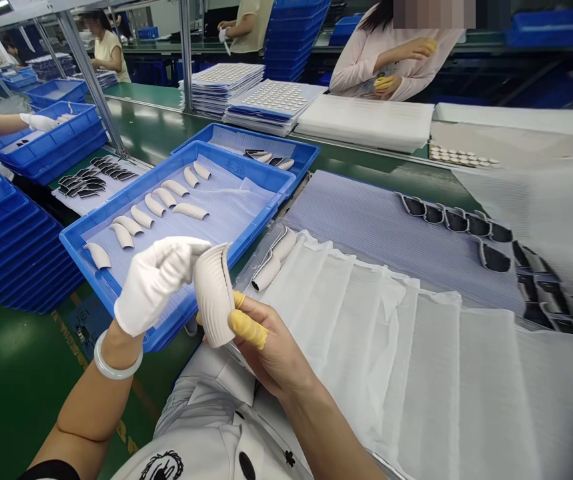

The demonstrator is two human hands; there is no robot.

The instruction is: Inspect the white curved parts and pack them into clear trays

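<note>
The left hand [153, 283], in a white cloth glove, rose from the lower left with the forearm angled up and the wrist bent, a pale green bangle [116, 363] around that wrist. Its gloved fingertips pinched the upper edge of a curved ribbed cream-white piece [212, 293]. The right hand [266, 353] came in from the lower right, palm turned towards the person. Its thumb, capped with a yellow rubber finger cot [249, 328], pressed on the near face of the curved ribbed cream-white piece while the other fingers curled behind it. Held upright between both hands, it sat just above the near corner of a shallow blue plastic tray [261, 175], where a row of similar cream-white pieces [153, 205] lay on a white liner. Overlapping white foam sheets [391, 347] covered the bench to the right.
</note>
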